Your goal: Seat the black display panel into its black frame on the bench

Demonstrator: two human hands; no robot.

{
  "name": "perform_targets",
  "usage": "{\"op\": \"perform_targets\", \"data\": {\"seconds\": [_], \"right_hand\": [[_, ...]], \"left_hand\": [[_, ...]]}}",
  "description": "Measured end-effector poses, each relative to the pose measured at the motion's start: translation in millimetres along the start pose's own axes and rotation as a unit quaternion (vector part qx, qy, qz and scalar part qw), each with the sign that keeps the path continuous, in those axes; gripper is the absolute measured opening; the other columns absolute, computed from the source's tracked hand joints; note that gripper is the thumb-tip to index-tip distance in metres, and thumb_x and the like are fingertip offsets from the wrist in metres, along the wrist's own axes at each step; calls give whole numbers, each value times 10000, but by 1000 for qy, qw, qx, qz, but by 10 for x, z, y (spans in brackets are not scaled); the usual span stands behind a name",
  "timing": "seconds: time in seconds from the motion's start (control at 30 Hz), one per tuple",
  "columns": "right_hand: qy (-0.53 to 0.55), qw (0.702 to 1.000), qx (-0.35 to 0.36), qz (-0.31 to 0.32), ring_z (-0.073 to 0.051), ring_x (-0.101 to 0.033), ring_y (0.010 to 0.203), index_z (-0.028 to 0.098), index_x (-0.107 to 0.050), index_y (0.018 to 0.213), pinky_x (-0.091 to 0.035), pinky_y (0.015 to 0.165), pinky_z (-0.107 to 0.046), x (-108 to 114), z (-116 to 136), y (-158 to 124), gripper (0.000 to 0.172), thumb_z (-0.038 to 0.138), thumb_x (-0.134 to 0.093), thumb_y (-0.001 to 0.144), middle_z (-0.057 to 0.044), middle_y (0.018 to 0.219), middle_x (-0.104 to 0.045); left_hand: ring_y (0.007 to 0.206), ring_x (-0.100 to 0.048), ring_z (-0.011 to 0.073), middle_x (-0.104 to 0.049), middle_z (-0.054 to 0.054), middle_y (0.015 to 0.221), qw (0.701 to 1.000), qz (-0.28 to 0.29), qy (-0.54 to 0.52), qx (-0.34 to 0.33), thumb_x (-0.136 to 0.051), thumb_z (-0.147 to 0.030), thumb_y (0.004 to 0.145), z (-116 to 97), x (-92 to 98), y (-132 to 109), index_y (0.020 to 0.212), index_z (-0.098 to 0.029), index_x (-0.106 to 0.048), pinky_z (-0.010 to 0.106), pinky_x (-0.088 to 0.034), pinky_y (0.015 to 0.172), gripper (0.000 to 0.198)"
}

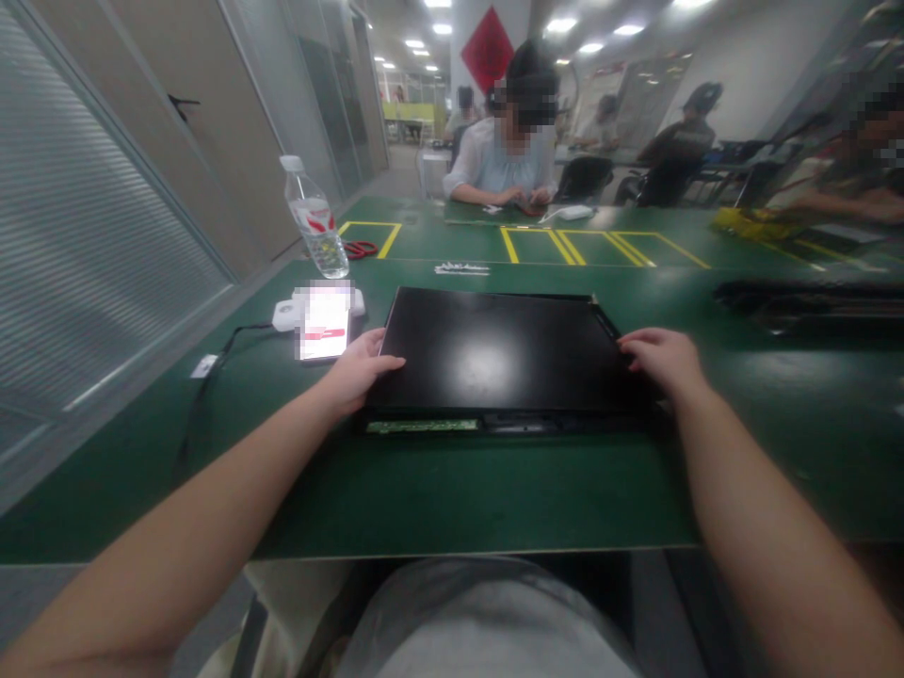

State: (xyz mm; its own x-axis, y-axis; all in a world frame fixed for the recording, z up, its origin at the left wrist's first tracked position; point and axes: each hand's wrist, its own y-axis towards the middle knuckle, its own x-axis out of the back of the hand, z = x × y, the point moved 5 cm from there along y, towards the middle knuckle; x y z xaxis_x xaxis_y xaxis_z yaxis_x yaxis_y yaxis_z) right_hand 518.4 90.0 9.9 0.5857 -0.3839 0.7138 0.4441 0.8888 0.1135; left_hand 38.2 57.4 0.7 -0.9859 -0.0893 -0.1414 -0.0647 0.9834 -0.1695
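A flat black screen panel [494,348] lies over a black frame [565,422] on the green table, slightly askew, so that the frame shows along the front and right sides. A green circuit strip [422,427] is visible at the frame's front left. My left hand [363,370] grips the panel's left edge, thumb on top and fingers at the side. At the right edge my right hand [660,358] has its thumb and fingers pinched together by the frame's side; what they hold, if anything, is too small to make out.
Left of the panel are a lit phone [325,325], a white power strip [286,315] with a black cable, a water bottle [315,221] and red-handled scissors [362,250]. A blurred black object [812,306] lies at the right. A person [505,160] sits across the table [480,499].
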Motion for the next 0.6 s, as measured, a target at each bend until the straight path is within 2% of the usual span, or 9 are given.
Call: {"op": "perform_targets", "data": {"seconds": [0.17, 0.37, 0.6], "right_hand": [[-4, 1000, 3, 1, -184, -665, 563, 224, -809, 816, -554, 707, -325, -6, -14, 13, 138, 225, -700, 732, -7, 580, -682], [-14, 1000, -2, 3, -195, -660, 564, 224, -807, 800, -549, 685, -325, 8, 4, 2, 124, 230, -697, 743, -7, 528, -640], [-6, 1000, 0, 5, -183, -650, 542, 227, -792, 785, -560, 675, -329, -5, -34, 37, 118, 224, -693, 720, -14, 587, -683]], "left_hand": [[1146, -743, 326, -801, 107, 1139, 1000, 14, -2, 0, -828, -52, 591, 8, -14, 4, 1170, -162, -649, 441, -605, 964, 616], [1132, -746, 304, -793, 93, 1161, 1000, 22, -4, 15, -799, -47, 626, -3, -29, -3, 1188, -176, -652, 405, -619, 928, 595], [1091, -761, 299, -791, 93, 1169, 998, 47, -13, 26, -787, -33, 664, -9, -43, -2, 1232, -182, -652, 397, -640, 889, 602]]}}
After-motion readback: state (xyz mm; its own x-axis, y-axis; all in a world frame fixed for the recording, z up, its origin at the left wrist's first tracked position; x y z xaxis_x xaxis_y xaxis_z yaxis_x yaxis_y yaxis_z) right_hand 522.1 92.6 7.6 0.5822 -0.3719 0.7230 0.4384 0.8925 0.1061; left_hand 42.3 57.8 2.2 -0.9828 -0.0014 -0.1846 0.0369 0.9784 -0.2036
